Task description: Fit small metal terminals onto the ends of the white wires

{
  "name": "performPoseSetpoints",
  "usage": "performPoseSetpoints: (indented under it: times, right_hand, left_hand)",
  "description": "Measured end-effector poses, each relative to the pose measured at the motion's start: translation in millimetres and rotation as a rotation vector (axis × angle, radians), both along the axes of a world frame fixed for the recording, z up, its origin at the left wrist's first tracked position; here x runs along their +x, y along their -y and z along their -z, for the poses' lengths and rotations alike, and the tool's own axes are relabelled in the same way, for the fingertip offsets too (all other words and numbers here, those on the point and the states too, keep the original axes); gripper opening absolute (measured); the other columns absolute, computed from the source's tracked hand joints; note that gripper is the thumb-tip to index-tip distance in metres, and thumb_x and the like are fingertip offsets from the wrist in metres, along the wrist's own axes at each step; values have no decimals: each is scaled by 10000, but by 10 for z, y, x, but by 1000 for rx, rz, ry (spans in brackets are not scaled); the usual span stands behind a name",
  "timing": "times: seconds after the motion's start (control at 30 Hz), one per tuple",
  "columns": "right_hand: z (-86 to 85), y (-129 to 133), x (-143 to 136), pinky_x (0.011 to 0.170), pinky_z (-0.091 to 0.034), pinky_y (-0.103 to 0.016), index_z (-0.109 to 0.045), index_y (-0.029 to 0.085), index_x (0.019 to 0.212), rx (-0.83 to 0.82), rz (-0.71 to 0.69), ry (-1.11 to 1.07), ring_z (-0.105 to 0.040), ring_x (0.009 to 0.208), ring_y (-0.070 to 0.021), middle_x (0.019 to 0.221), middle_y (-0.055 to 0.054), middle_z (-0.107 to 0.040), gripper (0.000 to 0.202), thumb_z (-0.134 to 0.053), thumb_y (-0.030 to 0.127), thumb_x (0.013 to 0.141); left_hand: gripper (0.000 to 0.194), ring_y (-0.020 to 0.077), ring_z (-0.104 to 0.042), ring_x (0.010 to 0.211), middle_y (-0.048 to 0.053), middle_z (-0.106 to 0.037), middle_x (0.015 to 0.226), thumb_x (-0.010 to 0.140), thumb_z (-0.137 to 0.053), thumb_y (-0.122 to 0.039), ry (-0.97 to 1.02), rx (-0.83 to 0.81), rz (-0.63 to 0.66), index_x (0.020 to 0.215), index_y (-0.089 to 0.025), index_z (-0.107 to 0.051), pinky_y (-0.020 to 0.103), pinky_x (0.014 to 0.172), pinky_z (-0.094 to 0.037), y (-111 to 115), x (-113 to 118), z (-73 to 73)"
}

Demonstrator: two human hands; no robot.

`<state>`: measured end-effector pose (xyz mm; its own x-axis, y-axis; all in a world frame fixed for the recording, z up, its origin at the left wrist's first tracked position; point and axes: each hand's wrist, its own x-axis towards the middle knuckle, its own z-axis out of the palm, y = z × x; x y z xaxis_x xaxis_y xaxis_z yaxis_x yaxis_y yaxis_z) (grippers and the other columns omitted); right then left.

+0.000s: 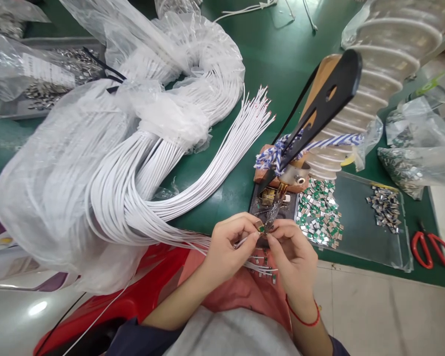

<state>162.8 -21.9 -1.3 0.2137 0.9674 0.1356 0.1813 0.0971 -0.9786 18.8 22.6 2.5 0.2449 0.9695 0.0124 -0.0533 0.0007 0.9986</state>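
My left hand point(232, 242) is closed in a pinch, with a small connector with a green board point(261, 228) at its fingertips and a white cable point(240, 243) running into its grip. Facing it, my right hand point(293, 247) is also pinched; what sits between its fingertips is too small to make out. Both sets of fingertips almost meet just under the tip of a soldering iron point(282, 192), which points down from its mount. Several finished-looking cable ends with metal plugs point(263, 269) lie on the salmon-coloured cloth point(241, 291) below my hands.
A large bundle of white cables point(207, 183), partly in plastic, covers the left. A black bracket point(326, 99) and clear ribbed hose point(378, 54) rise at right. A tray point(363, 247) holds green-board connectors point(319, 212) and metal shells point(385, 207). Red-handled scissors point(433, 247) lie beyond.
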Motion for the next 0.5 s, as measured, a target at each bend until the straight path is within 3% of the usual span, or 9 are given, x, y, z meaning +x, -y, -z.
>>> performPoseSetpoints:
  times: [0.13, 0.37, 0.43, 0.5]
  right_hand:
    - [8, 38, 16, 754, -558, -303, -640, 221, 848, 4, 27, -4, -657, 872, -181, 921, -44, -671, 114, -648, 150, 937]
    - [39, 206, 149, 572, -472, -224, -630, 229, 874, -32, 106, 8, -591, 671, -131, 772, 16, -625, 101, -638, 167, 954]
    - [54, 249, 232, 561, -456, -227, -634, 222, 876, -42, 146, 36, -570, 632, -123, 744, 24, -615, 80, -653, 192, 948]
    - [67, 278, 336, 553, -443, -239, -629, 212, 876, -14, 224, 36, -553, 606, -124, 721, 27, -603, 77, -672, 236, 935]
  left_hand:
    - [216, 156, -615, 668, 71, -705, 796, 844, -626, -152, 0, -35, -3, 628, -161, -633, 244, 574, -437, 25, -31, 32]
    - [227, 168, -648, 721, 63, -701, 784, 864, -642, -149, -22, -64, 9, 637, -160, -644, 246, 625, -473, 145, -198, 81]
    - [215, 161, -664, 721, 69, -725, 828, 885, -652, -160, -17, -71, 71, 670, -160, -669, 241, 634, -494, 205, -232, 44]
    - [177, 172, -710, 788, 85, -756, 913, 918, -647, -179, -12, -54, 228, 758, -163, -721, 248, 704, -543, 279, -226, -11]
